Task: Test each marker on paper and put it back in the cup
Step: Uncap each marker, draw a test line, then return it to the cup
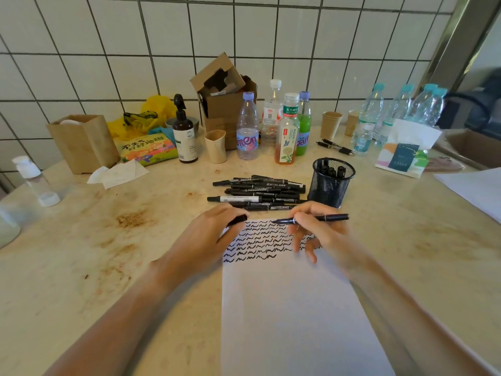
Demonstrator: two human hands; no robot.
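A white sheet of paper lies in front of me, its top covered with rows of black squiggles. My right hand pinches an uncapped black marker, tip pointing left just above the paper's top edge. My left hand holds the black marker cap at the paper's top left corner. A pile of several black markers lies behind the paper. To its right stands a black mesh cup with a few markers inside.
Plastic bottles, a pump bottle, paper cups, a cardboard box, a brown bag, tissues and two pens crowd the back by the tiled wall. Another sheet lies at the right.
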